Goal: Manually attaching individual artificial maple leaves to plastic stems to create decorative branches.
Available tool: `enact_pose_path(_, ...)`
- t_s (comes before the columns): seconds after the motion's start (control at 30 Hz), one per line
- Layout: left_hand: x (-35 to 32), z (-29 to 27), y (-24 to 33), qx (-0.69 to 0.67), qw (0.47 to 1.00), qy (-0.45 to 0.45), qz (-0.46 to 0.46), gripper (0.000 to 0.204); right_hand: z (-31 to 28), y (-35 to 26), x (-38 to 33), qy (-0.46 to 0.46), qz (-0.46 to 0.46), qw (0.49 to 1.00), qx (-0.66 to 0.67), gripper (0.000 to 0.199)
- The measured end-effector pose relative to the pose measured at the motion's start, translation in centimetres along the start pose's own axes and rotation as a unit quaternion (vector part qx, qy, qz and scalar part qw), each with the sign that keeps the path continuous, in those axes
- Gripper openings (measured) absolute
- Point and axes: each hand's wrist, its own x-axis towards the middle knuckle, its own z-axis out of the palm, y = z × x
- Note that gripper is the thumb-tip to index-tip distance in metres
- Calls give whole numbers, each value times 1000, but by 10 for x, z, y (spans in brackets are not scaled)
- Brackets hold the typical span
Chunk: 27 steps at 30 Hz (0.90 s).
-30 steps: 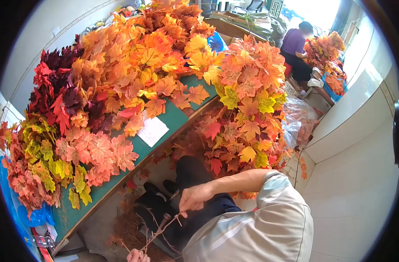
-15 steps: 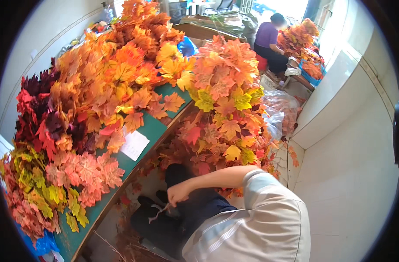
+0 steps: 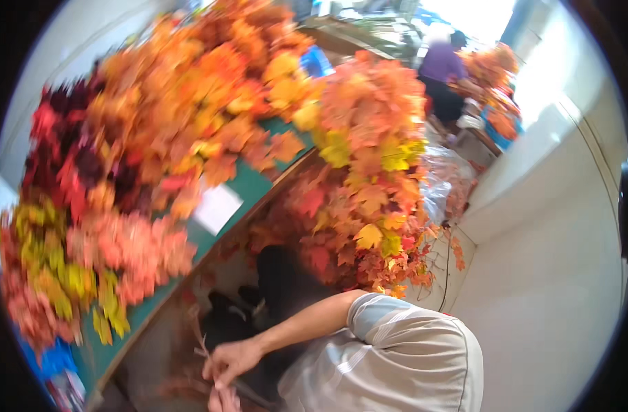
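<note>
My right hand is closed around a thin, pale, branched stem, whose tip sticks up past the fingers. Just below it, my left hand shows only in part at the lower edge of the head view. Its fingers are curled together close to the right hand, and what they hold is hidden. Both hands are low over my dark trousers, beside the green table. Brownish stems blur together to the left of the hands.
Artificial maple leaves in orange, red, yellow and dark purple heap the table. A white paper lies near its edge. Another leaf pile rises beyond my knees. At the far right a person in purple sits by more leaves. A white wall stands right.
My right hand has come down and left with the stem, toward me. My left hand has come into view below it. The whole view has shifted slightly and blurred.
</note>
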Motion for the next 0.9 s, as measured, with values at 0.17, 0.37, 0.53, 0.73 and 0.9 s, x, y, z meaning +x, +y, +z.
enact_pose_path(0.17,46,17,-8,34,991,-68,106,34,-36,6,-25,97,69,991,58,25)
enact_pose_path(0.37,31,-34,-16,-117,980,100,125,38,-111,58,-47,131,281,947,81,24)
enact_pose_path(0.53,28,-39,-4,-202,962,83,165,33,-219,129,-50,257,176,926,214,15)
enact_pose_path(0.73,12,-37,-10,-172,967,100,161,32,-194,69,4,405,174,892,-98,37)
enact_pose_path(0.9,13,-23,-9,-123,976,74,163,34,-192,103,11,363,117,904,-192,51)
